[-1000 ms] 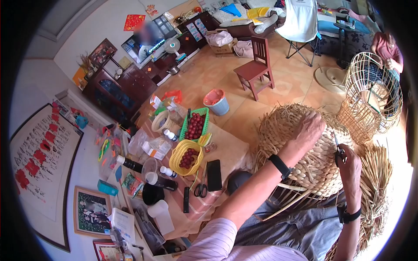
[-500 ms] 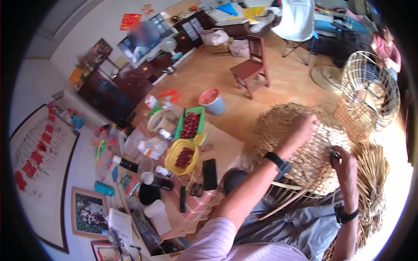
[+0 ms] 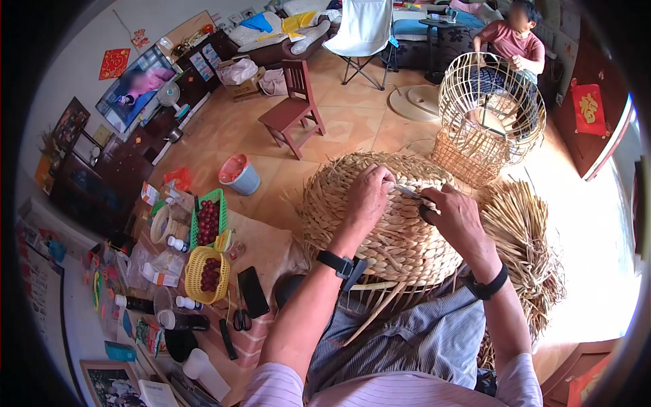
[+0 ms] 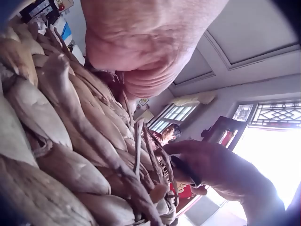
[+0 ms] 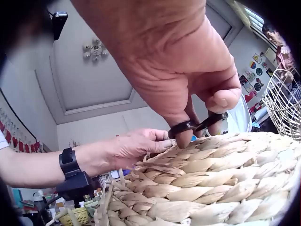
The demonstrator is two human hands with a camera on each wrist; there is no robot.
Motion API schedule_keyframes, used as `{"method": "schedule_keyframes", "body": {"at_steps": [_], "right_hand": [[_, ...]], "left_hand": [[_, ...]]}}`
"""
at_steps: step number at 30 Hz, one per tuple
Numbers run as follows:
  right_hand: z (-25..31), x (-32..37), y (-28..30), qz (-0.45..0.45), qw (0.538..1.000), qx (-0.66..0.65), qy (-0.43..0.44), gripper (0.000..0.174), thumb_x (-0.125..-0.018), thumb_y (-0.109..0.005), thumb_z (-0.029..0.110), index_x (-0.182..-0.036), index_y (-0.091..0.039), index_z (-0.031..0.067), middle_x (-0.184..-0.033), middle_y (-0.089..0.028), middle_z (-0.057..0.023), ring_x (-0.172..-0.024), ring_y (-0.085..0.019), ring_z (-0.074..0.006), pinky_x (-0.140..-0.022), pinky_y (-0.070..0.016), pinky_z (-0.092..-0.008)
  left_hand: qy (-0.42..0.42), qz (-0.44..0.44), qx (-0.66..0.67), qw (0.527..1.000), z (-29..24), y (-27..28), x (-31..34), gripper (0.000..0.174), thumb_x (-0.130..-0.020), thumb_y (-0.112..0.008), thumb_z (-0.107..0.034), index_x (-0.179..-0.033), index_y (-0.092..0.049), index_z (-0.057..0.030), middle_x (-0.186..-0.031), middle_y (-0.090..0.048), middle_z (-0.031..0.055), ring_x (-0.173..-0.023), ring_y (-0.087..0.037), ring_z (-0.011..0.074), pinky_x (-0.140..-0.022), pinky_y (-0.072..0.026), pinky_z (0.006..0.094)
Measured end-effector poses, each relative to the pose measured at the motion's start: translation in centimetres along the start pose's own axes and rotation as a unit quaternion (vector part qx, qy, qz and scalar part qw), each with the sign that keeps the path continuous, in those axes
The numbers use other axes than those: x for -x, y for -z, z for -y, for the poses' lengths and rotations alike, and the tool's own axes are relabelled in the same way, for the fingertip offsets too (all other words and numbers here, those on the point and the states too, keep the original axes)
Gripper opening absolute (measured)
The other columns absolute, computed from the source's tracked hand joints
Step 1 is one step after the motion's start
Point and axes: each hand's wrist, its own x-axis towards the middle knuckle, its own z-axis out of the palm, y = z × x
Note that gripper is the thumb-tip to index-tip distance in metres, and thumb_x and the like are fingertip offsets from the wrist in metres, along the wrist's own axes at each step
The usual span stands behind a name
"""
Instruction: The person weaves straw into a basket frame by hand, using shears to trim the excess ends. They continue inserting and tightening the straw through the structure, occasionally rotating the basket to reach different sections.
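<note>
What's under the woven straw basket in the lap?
At the near edge of the woven straw basket: the person's grey trousers, with a loose strand poking out over them. Can't see the inside or anything beneath the middle; the weave covers it.

The basket point(image 3: 400, 237) is pale tan mottled with brown, in a braided pattern; the scissors point(image 3: 426, 214) have black handles. The straw point(image 3: 519, 227) is yellow-brown, the wrist straps point(image 3: 489, 286) black, the shirt point(image 3: 380, 393) pale lilac with fine stripes, the trousers point(image 3: 420, 332) striped grey-blue. The table point(image 3: 261, 234) has a tan cover, pink-patterned towards its near edge; near its right edge lies a black phone point(image 3: 253, 292), towards its far edge a green tray point(image 3: 222, 220) with dark red fruit point(image 3: 209, 217). The bucket point(image 3: 243, 182) is light blue with an orange-red liner, the chair point(image 3: 288, 114) red-brown
</note>
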Motion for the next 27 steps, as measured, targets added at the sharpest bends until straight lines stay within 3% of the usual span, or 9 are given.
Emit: {"method": "schedule_keyframes", "body": {"at_steps": [6,7,9,13,15,19,20,25,27], "right_hand": [[1.4,-0.7,0.5,-0.025,0.996,0.066,0.063,0.019,-0.092,-0.078,0.016,-0.108,-0.077,0.0065,-0.096,-0.069,-0.02,-0.089,-0.071,-0.04,-0.079,-0.056,-0.0503],[1.5,-1.0,0.4,-0.048,0.992,0.083,0.085,0.009,-0.091,-0.076,0.013,-0.098,-0.074,0.0064,-0.095,-0.069,-0.0217,-0.089,-0.072,-0.0419,-0.077,-0.0557,-0.0518],[0.8,-1.5,-0.7,-0.043,0.992,0.083,0.087,0.009,-0.09,-0.077,0.014,-0.096,-0.075,0.0082,-0.089,-0.072,-0.0212,-0.085,-0.073,-0.042,-0.074,-0.0551,-0.0534],[0.5,-1.2,-1.5,-0.01,0.998,0.051,0.037,0.015,-0.09,-0.079,0.017,-0.103,-0.077,0.0093,-0.078,-0.073,-0.0176,-0.078,-0.072,-0.0426,-0.072,-0.0538,-0.0546],[1.1,-0.8,-1.2,-0.022,0.999,0.025,0.018,0.02,-0.091,-0.079,0.017,-0.109,-0.078,0.0095,-0.085,-0.074,-0.0199,-0.081,-0.072,-0.0435,-0.071,-0.0529,-0.0542],[0.7,1.7,-2.0,-0.066,0.992,-0.097,-0.038,0.03,-0.093,-0.079,0.008,-0.123,-0.077,0.0059,-0.094,-0.077,-0.0187,-0.079,-0.074,-0.0337,-0.071,-0.0555,-0.0446],[-0.4,2.9,-2.7,-0.077,0.989,-0.123,-0.032,0.035,-0.094,-0.077,0.002,-0.129,-0.076,0.0044,-0.096,-0.077,-0.0168,-0.079,-0.074,-0.0272,-0.072,-0.0561,-0.0412],[-2.9,9.2,-3.4,-0.081,0.976,-0.166,-0.111,0.04,-0.095,-0.074,-0.002,-0.135,-0.074,0.0036,-0.101,-0.075,-0.0147,-0.076,-0.067,-0.0225,-0.071,-0.0535,-0.0404],[-2.9,11.2,-2.9,-0.079,0.973,-0.166,-0.143,0.04,-0.095,-0.074,-0.001,-0.135,-0.074,0.0038,-0.096,-0.072,-0.0129,-0.074,-0.063,-0.022,-0.07,-0.052,-0.0401]], "left_hand": [[-0.015,-0.059,0.01,0.998,-0.9,-0.9,0.6,0.013,-0.092,-0.077,0.0,-0.101,-0.068,-0.003,-0.099,-0.068,0.0133,-0.097,-0.07,0.0343,-0.085,-0.0554,0.0457],[-0.026,-0.07,0.007,0.997,-0.5,-0.9,0.7,0.013,-0.092,-0.077,-0.001,-0.1,-0.068,-0.0027,-0.099,-0.067,0.0139,-0.097,-0.07,0.0349,-0.085,-0.0552,0.0462],[-0.044,-0.089,-0.004,0.995,-0.4,-1.3,0.9,0.009,-0.093,-0.072,-0.001,-0.098,-0.065,-0.0034,-0.098,-0.064,0.016,-0.095,-0.066,0.0389,-0.081,-0.0529,0.0492],[0.013,-0.133,0.075,0.988,-0.3,-1.3,0.7,0.004,-0.101,-0.064,0.001,-0.102,-0.061,-0.0019,-0.101,-0.063,0.0165,-0.095,-0.065,0.0383,-0.083,-0.0526,0.0492],[0.038,-0.141,0.094,0.985,-0.9,-1.0,0.8,0.005,-0.101,-0.067,0.0,-0.104,-0.062,-0.0014,-0.099,-0.063,0.0162,-0.095,-0.065,0.037,-0.084,-0.0529,0.0482],[0.023,-0.163,0.114,0.98,-0.9,-0.8,1.1,0.007,-0.099,-0.071,0.0,-0.101,-0.065,-0.0019,-0.096,-0.065,0.0149,-0.094,-0.067,0.036,-0.085,-0.0539,0.0473],[0.021,-0.176,0.122,0.977,-0.5,-0.7,1.4,0.007,-0.099,-0.071,0.0,-0.101,-0.065,-0.002,-0.097,-0.065,0.0148,-0.093,-0.067,0.036,-0.085,-0.0542,0.047],[-0.026,-0.211,0.038,0.976,1.0,3.9,1.8,0.008,-0.104,-0.071,-0.007,-0.104,-0.065,-0.0025,-0.099,-0.066,0.0142,-0.091,-0.069,0.0372,-0.08,-0.0561,0.0463],[0.037,-0.202,0.037,0.978,1.8,6.2,1.0,0.008,-0.104,-0.068,-0.005,-0.112,-0.066,-0.0034,-0.108,-0.066,0.0176,-0.105,-0.068,0.0391,-0.09,-0.0546,0.0494]]}}
